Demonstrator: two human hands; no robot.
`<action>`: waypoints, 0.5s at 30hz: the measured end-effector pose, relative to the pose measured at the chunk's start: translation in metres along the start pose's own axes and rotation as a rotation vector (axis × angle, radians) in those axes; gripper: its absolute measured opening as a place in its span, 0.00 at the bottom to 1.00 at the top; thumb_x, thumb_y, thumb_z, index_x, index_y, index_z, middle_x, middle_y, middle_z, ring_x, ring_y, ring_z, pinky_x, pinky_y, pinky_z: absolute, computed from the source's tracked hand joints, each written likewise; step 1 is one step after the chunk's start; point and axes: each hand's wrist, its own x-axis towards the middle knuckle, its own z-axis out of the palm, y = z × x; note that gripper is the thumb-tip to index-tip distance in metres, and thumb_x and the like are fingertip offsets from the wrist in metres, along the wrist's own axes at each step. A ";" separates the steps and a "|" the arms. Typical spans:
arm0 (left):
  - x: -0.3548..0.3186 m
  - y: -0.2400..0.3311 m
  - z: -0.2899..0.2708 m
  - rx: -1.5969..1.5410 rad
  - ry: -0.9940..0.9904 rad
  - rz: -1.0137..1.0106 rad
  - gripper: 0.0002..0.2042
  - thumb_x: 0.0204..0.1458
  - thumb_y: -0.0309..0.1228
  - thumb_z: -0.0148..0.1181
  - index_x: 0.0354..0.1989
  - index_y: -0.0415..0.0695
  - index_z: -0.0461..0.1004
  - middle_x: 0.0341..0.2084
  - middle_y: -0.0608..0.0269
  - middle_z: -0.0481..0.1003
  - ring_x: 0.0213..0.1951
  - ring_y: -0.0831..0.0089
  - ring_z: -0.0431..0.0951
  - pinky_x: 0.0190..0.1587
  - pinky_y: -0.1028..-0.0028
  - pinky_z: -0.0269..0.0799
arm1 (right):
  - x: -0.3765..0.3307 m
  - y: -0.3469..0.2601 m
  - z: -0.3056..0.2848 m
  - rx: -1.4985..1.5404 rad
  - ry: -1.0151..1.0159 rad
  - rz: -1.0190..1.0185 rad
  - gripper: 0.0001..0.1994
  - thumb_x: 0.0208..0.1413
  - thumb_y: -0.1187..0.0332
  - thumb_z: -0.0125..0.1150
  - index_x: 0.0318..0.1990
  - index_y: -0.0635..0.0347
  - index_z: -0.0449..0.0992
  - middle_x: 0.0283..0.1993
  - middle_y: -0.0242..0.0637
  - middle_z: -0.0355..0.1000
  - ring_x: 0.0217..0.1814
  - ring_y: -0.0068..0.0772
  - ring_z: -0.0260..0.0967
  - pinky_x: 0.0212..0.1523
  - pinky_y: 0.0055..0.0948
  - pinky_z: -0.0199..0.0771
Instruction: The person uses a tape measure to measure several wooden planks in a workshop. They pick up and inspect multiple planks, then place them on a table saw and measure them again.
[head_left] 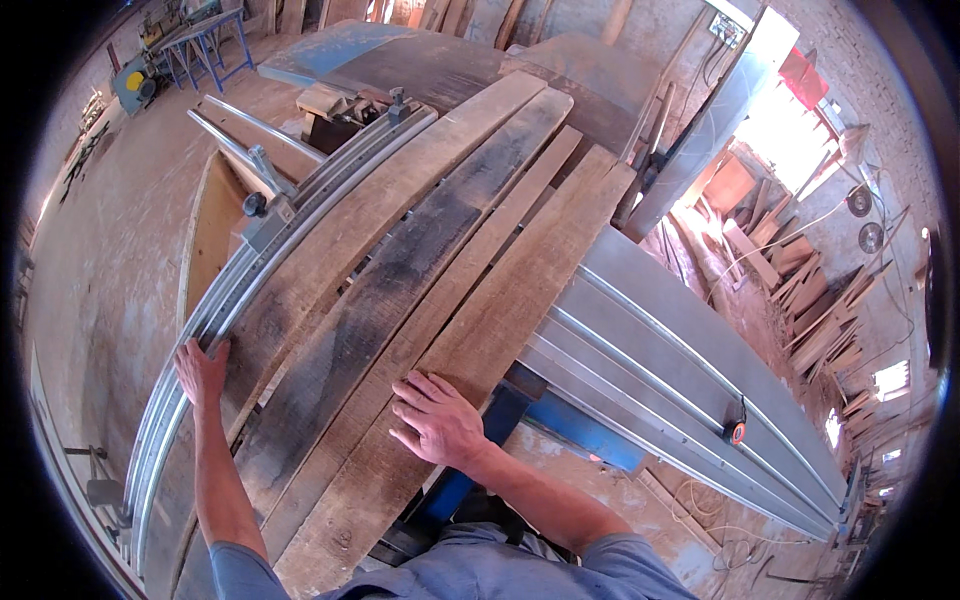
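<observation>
Several long rough wooden planks lie side by side on a sliding table with metal rails. My left hand (203, 371) rests at the outer edge of the leftmost plank (300, 265), against the silvery metal rail (262, 247), its thumb apart from the fingers. On the rightmost plank (520, 280), my right hand (437, 420) lies with its fingers spread over the surface. Between these two boards are a dark-stained plank (400, 285) and a narrower plank (470, 265). Narrow gaps show between the boards. Neither hand is lifting anything.
To the right stretches a grey metal machine table (650, 330) with rails and a small round orange-and-black device (738, 432). A metal stop (268, 215) stands on the left rail. Wood offcuts (800, 270) pile along the right wall; a blue-framed stand (205, 45) is at the back left.
</observation>
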 end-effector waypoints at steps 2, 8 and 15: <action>-0.001 0.003 -0.002 -0.002 -0.003 -0.003 0.28 0.44 0.49 0.66 0.44 0.38 0.69 0.43 0.47 0.70 0.51 0.49 0.68 0.52 0.55 0.65 | 0.000 0.000 -0.001 -0.008 -0.001 0.006 0.17 0.52 0.56 0.62 0.43 0.58 0.78 0.57 0.40 0.69 0.65 0.42 0.59 0.66 0.41 0.57; -0.002 0.001 -0.003 -0.008 -0.011 -0.008 0.28 0.44 0.50 0.66 0.45 0.38 0.69 0.43 0.48 0.70 0.51 0.50 0.68 0.52 0.55 0.65 | 0.000 0.000 -0.002 -0.004 -0.009 0.004 0.17 0.53 0.56 0.61 0.43 0.58 0.78 0.57 0.40 0.69 0.65 0.42 0.59 0.66 0.41 0.56; -0.004 0.003 -0.004 -0.006 -0.009 -0.009 0.29 0.44 0.50 0.66 0.45 0.38 0.69 0.43 0.49 0.70 0.51 0.51 0.68 0.52 0.55 0.65 | -0.002 0.001 0.002 -0.004 -0.005 0.005 0.17 0.53 0.56 0.61 0.43 0.58 0.78 0.58 0.39 0.69 0.66 0.41 0.59 0.66 0.41 0.56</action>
